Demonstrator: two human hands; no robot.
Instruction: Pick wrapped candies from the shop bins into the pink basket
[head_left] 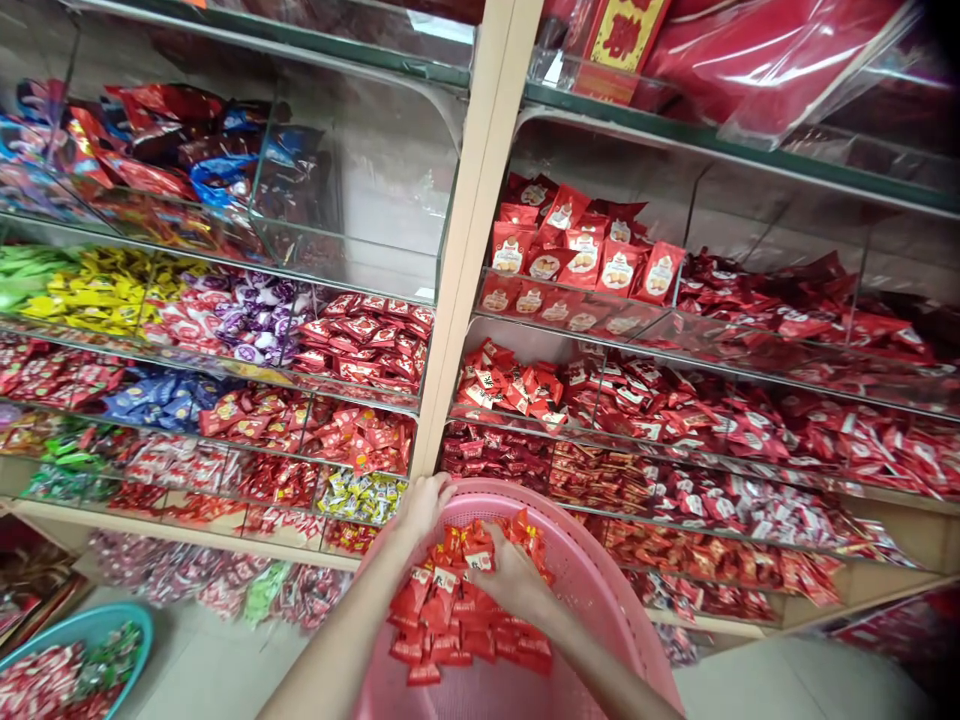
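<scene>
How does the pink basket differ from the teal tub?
The pink basket is right in front of the person, with the right hand among its contents and the left hand at its rim; the teal tub sits off to the left, with no hand at it. The pink basket shows mostly red packets, while the teal tub shows a red, white and green mix. Both hold small wrapped packets.

Divided shelves [471,230], wrapped sweets [364,335], apparently a red bag [735,60]
</scene>
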